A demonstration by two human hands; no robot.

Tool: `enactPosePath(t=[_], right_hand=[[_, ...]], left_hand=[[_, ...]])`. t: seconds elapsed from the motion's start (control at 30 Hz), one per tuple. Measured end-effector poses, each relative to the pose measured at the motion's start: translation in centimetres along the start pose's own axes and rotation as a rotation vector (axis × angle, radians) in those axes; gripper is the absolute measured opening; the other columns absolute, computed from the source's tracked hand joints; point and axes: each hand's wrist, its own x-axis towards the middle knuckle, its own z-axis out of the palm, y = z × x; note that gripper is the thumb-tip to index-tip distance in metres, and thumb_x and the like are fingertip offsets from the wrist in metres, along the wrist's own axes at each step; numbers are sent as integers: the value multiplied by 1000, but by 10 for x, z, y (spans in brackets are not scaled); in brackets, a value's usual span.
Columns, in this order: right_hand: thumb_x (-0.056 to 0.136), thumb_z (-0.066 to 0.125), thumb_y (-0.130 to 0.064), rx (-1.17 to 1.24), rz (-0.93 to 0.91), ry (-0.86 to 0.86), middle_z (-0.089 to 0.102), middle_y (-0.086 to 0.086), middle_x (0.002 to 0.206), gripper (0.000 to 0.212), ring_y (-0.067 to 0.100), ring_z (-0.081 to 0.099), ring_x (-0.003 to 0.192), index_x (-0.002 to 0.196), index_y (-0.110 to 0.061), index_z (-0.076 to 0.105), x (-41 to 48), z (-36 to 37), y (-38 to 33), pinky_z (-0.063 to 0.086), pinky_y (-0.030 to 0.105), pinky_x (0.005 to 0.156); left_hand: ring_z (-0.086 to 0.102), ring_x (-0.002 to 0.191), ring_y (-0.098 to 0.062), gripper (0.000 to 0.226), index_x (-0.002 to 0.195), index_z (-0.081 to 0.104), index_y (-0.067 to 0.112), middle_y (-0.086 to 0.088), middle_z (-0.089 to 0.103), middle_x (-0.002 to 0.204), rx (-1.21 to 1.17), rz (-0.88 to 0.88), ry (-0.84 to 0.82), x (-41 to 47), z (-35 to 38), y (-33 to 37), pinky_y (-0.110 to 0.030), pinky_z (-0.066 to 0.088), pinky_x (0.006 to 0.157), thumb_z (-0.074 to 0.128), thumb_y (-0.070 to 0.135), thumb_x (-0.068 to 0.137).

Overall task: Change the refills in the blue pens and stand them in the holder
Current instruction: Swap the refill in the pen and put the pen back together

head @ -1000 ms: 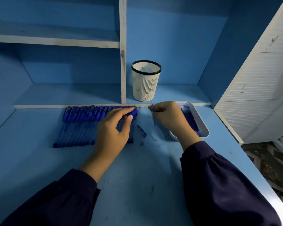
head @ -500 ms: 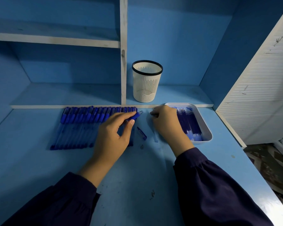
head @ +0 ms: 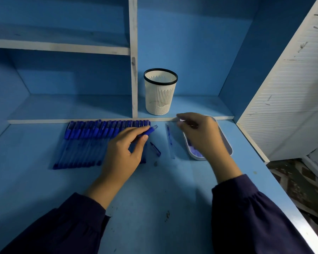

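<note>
Our left hand (head: 123,149) is pinching a blue pen barrel (head: 148,131), its long axis slanting up-right, open end pointing toward the white holder (head: 160,92) standing behind the ledge (head: 44,121). The pen row (head: 92,142) is butting against that ledge; the desk (head: 154,198) is running broad toward us. Our right hand (head: 200,136) is hovering over the tray (head: 229,151), blurred; we cannot tell its grip.

Long dark navy sleeves, left sleeve (head: 62,228) and right sleeve (head: 251,219) alike, loose fabric gathered at the cuffs. Left hand (head: 123,153) and right hand (head: 200,134) are bare.
</note>
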Motion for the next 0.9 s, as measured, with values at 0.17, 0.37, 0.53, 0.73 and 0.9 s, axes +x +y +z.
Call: enactPosePath(t=[0.17, 0.37, 0.53, 0.73, 0.9], right_hand=[[89, 68, -28, 38, 79, 239, 68, -7, 110, 26, 12, 61, 101, 114, -27, 69, -11, -43, 46, 47, 25, 90], [87, 70, -19, 222, 255, 141, 67, -6, 113, 32, 16, 63, 107, 119, -22, 67, -13, -58, 87, 50, 34, 95], [85, 68, -11, 193, 264, 142, 63, 8, 77, 27, 14, 51, 73, 111, -17, 73, -9, -51, 96, 45, 28, 73], [87, 63, -6, 222, 303, 154, 66, 9, 80, 27, 14, 51, 73, 110, -17, 73, -7, -54, 101, 43, 25, 70], [87, 67, -12, 262, 336, 189, 72, -4, 87, 22, 10, 62, 78, 108, -16, 74, -6, -60, 107, 49, 23, 77]], left_hand=[[65, 101, -6, 26, 116, 71, 4, -1, 71, 111, 8, 34, -16, -1, 1, 6, -17, 50, 92, 65, 13, 93], [64, 95, -6, 24, 114, 71, 0, -5, 71, 105, -18, 52, -23, 0, 7, 15, -12, 48, 89, 68, 5, 91], [61, 99, 5, 24, 115, 71, 4, 3, 68, 108, -23, 55, -20, 0, 12, 17, -10, 47, 90, 68, 8, 91], [64, 99, -7, 24, 114, 70, 2, 1, 68, 108, -65, 50, -13, 3, 19, 18, -13, 49, 90, 65, 10, 92], [65, 94, -7, 23, 114, 71, 5, 4, 68, 105, -108, 48, -9, 5, 32, 23, -17, 52, 86, 65, 11, 92]])
